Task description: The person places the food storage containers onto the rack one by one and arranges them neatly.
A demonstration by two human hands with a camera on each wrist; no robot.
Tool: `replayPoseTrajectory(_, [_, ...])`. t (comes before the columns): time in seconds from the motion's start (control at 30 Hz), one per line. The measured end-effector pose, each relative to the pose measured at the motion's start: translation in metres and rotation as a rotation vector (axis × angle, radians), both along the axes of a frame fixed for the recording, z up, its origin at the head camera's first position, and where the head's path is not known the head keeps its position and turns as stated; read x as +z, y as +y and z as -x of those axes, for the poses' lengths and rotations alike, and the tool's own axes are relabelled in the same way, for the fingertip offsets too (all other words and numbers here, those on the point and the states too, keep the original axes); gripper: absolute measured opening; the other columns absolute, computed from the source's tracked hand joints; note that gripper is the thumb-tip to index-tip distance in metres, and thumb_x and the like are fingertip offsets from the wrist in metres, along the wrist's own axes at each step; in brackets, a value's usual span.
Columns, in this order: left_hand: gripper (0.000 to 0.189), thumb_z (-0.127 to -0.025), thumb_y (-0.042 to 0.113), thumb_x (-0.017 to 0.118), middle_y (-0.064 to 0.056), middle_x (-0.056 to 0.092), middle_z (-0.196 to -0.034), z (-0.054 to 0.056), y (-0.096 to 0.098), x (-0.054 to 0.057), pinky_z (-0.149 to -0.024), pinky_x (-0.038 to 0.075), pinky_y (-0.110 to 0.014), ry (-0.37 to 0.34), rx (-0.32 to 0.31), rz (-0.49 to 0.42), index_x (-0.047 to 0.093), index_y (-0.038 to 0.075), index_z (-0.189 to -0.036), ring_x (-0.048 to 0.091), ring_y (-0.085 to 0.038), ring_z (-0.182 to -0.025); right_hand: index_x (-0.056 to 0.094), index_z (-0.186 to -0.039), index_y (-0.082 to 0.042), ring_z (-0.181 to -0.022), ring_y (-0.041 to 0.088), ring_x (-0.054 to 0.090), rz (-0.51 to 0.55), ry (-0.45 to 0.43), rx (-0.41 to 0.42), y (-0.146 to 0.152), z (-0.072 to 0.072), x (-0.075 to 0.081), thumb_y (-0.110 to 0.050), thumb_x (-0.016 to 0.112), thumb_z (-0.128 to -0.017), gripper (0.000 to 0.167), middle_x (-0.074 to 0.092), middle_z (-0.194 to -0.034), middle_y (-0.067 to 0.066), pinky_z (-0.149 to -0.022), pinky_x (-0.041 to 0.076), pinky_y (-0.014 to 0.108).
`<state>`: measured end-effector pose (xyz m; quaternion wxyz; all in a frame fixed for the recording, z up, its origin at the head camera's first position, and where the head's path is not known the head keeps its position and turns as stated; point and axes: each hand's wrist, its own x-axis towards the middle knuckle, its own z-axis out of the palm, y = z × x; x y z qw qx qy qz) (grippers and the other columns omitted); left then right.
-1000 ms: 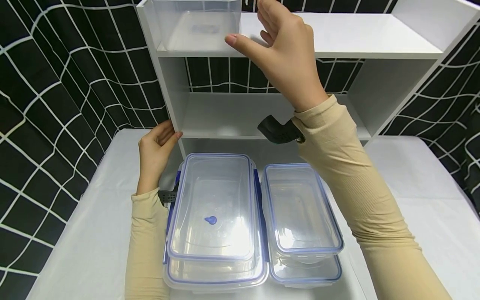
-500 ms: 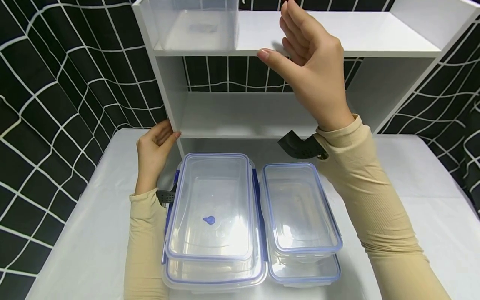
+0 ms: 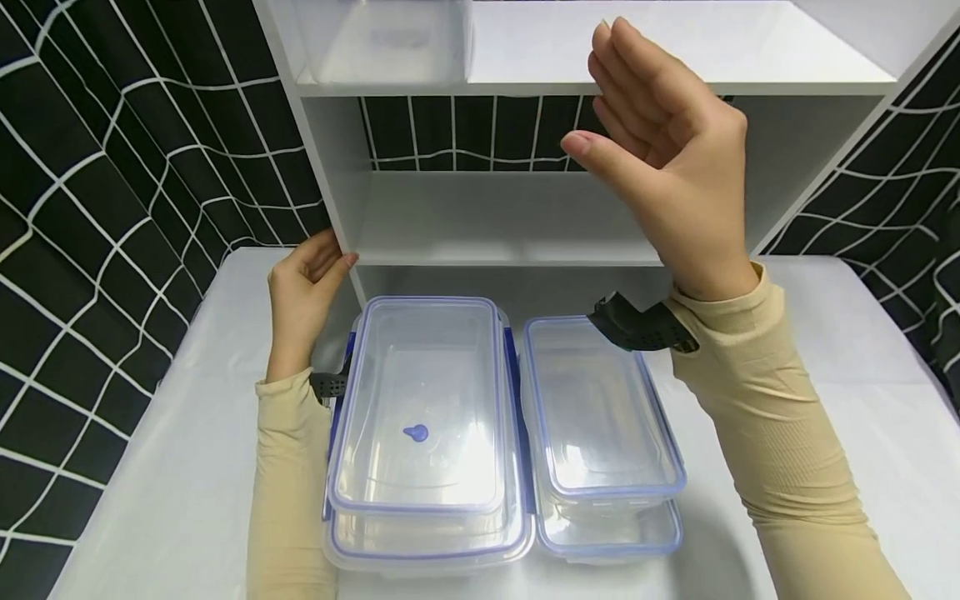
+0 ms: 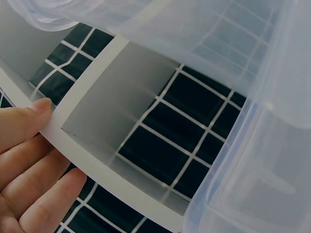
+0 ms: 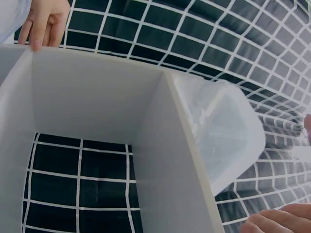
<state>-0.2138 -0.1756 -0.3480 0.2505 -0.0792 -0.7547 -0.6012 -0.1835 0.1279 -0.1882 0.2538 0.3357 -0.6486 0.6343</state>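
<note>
At the left side panel of the white shelf unit (image 3: 495,221), my left hand (image 3: 302,304) pinches the panel's front edge. The left wrist view shows the thumb (image 4: 41,106) on that edge and the fingers against the outer side. My right hand (image 3: 678,171) is raised in front of the shelf with its fingers straight and thumb spread, holding nothing. A clear, open-topped plastic container (image 3: 390,46) stands at the left end of the upper shelf; its top is cut off in the head view. The right wrist view shows the same container (image 5: 228,138) against the shelf board.
On the white-covered table (image 3: 183,467), two clear food containers with blue-edged lids (image 3: 420,362) are stacked at left. A stack of two smaller food containers (image 3: 600,400) stands beside them. Black cloth with a white grid (image 3: 97,275) hangs around the sides and back.
My right hand has moved right and down, away from the clear container on the upper shelf. The left hand stays on the side panel. The head view has tilted slightly downward.
</note>
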Motion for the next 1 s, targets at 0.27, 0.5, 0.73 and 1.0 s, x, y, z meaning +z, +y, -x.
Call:
replayPoseTrajectory(0.27, [0.033,-0.087,0.002,0.066,-0.020,0.063,-0.115,0.001,-0.004,0.001,-0.089,0.052,-0.024,-0.013,0.013,0.017,0.060,-0.009,-0.117,0.062,-0.024,-0.108,0.052,-0.129,0.007,-0.122,0.030,0.050,-0.054,0.023,0.040,0.017,-0.020,-0.016,0.016,0.068,-0.076,0.056,0.055,-0.130,0.021,-0.104,0.042,0.037])
replayPoseTrajectory(0.5, [0.034,-0.087,0.001,0.066,-0.021,0.062,-0.117,0.000,-0.001,0.001,-0.089,0.052,-0.025,-0.006,-0.007,-0.009,0.059,-0.010,-0.119,0.061,-0.026,-0.109,0.050,-0.129,0.011,-0.122,0.031,0.051,-0.119,-0.020,0.057,0.039,-0.049,-0.040,0.003,0.073,-0.079,0.055,0.052,-0.131,0.024,-0.101,0.044,0.033])
replayPoseTrajectory(0.73, [0.034,-0.088,0.001,0.065,-0.021,0.062,-0.118,0.000,0.001,0.000,-0.090,0.051,-0.025,-0.005,-0.013,-0.011,0.059,-0.009,-0.120,0.060,-0.027,-0.110,0.045,-0.129,0.018,-0.124,0.030,0.049,-0.106,-0.081,0.096,0.061,-0.071,-0.067,-0.002,0.074,-0.080,0.060,0.049,-0.133,0.028,-0.102,0.042,0.033])
replayPoseTrajectory(1.0, [0.034,-0.087,0.001,0.066,-0.021,0.062,-0.117,0.000,-0.002,0.000,-0.090,0.051,-0.025,-0.008,-0.001,0.005,0.059,-0.009,-0.119,0.061,-0.026,-0.109,0.042,-0.129,0.020,-0.123,0.028,0.050,-0.123,-0.136,0.047,0.082,-0.087,-0.094,0.002,0.072,-0.080,0.060,0.048,-0.133,0.029,-0.102,0.042,0.030])
